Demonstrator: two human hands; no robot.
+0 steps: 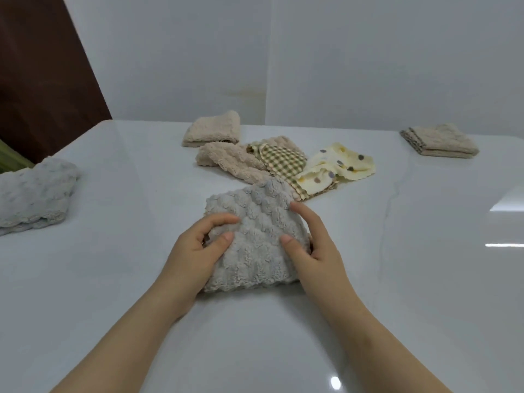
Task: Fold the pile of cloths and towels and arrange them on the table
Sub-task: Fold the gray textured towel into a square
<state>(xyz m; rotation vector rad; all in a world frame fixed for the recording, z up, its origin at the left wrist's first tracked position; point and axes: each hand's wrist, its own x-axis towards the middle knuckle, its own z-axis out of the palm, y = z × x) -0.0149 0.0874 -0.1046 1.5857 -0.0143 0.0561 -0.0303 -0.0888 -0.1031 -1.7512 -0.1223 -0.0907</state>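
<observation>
A fluffy grey towel (256,239) lies folded on the white table (397,279) right in front of me. My left hand (195,251) grips its left edge, thumb on top and fingers curled round the side. My right hand (314,242) holds its right edge the same way, index finger and thumb on top. Behind it lies a loose pile: a beige fluffy cloth (229,161), a green checked cloth (283,163) and a yellow dotted cloth (337,168).
A folded beige towel (212,129) sits behind the pile. A folded stack of beige-grey cloths (441,141) rests at the far right. A folded grey towel (34,191) lies at the left edge. A white wall stands behind the table.
</observation>
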